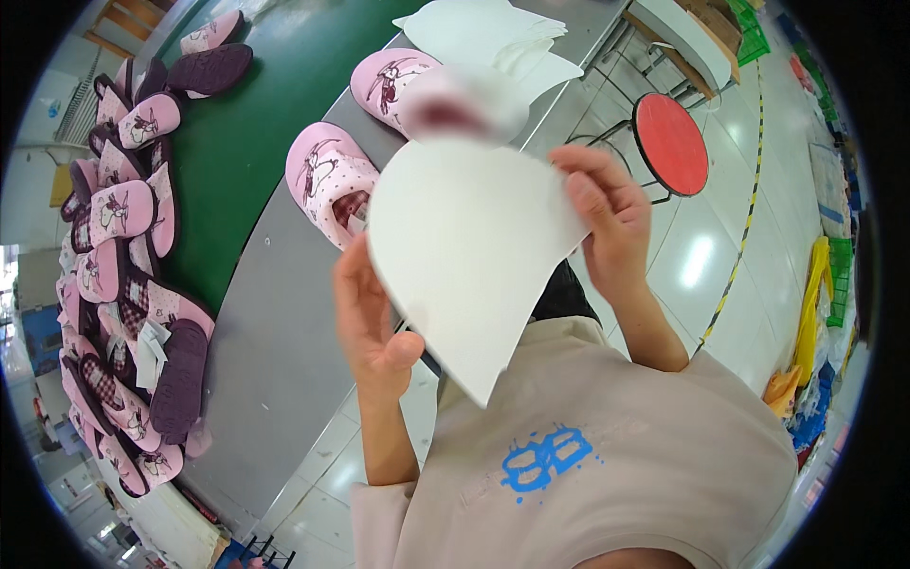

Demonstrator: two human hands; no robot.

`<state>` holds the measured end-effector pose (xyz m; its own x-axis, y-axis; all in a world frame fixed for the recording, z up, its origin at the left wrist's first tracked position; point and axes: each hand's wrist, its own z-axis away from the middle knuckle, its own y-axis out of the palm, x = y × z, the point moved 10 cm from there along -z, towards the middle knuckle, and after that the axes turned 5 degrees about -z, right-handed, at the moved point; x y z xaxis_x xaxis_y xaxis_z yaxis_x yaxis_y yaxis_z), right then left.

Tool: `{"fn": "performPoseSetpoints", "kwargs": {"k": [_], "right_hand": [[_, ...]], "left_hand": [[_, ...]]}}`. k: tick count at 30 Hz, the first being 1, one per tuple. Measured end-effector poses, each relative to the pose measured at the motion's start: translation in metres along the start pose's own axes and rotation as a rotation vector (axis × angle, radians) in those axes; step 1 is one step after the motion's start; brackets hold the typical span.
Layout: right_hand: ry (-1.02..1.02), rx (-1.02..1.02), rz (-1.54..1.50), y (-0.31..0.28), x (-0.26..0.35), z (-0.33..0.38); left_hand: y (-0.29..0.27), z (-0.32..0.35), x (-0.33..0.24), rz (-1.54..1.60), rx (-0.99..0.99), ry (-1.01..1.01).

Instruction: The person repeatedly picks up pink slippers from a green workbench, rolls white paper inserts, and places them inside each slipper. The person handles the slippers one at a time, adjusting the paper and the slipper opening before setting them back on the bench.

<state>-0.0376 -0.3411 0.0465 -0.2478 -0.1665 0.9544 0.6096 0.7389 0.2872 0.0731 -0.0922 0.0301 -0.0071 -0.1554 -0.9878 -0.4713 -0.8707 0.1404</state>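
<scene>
Between my hands is a white, leaf-shaped sheet of paper or thin card (464,247), rounded at its far end and tapering to a point toward my body. My left hand (370,322) holds its left edge, with fingers partly behind the sheet and the thumb to the front. On the other side, my right hand (607,209) pinches the right edge between thumb and fingers. Just beyond the sheet, two pink slippers (320,171) with a printed animal figure lie on the grey table. A blurred patch hides part of the farther slipper (384,85).
A stack of similar white sheets (483,33) lies at the table's far end. Many pink slippers with dark purple soles (180,379) are heaped along the left side of the grey and green table (284,351). A red round stool (670,142) stands on the tiled floor at right.
</scene>
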Motion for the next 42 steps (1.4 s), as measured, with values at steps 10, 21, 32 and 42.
{"fn": "performPoseSetpoints", "kwargs": {"k": [10, 21, 32, 42], "right_hand": [[0.755, 0.284, -0.509, 0.070, -0.072, 0.053], [-0.356, 0.574, 0.076, 0.061, 0.002, 0.044], [-0.440, 0.442, 0.542, 0.086, 0.008, 0.047], [-0.508, 0.493, 0.804, 0.116, 0.005, 0.050]], "left_hand": [[0.015, 0.003, -0.011, 0.260, 0.191, 0.157], [-0.040, 0.009, -0.015, 0.047, -0.091, 0.043], [-0.052, -0.129, -0.068, -0.812, 0.211, 0.545], [-0.042, -0.148, -0.008, -1.119, 0.298, 0.426]]}}
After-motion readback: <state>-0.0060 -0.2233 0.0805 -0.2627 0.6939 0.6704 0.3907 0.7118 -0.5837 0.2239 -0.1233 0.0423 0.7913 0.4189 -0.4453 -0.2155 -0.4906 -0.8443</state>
